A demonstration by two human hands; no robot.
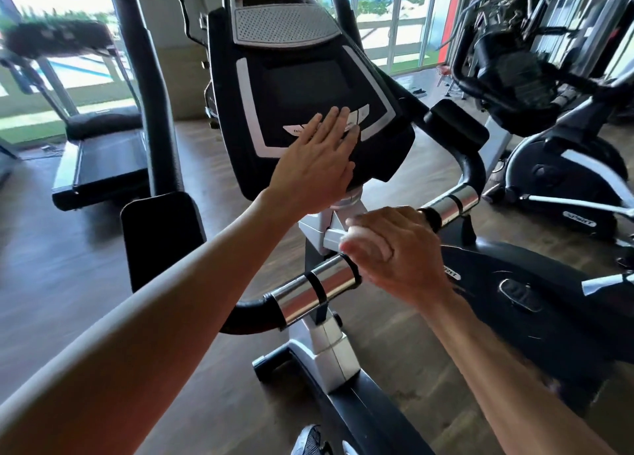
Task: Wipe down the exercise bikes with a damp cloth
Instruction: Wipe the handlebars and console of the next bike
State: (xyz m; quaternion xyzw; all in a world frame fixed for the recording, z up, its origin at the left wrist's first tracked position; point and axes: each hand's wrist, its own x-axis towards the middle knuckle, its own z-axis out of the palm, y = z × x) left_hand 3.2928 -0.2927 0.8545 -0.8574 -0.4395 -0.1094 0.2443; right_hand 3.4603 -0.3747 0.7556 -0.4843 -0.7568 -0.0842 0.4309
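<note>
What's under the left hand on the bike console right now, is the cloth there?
The left hand lies flat, fingers straight, over the console button row; part of a label shows beside it. No cloth edge shows around it. Anything beneath the palm is hidden.

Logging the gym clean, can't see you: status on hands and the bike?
Left hand flat on the bike's console, fingers straight. Right hand curled at the handlebar; grip unclear. No cloth visible. Nothing blocking.
</note>
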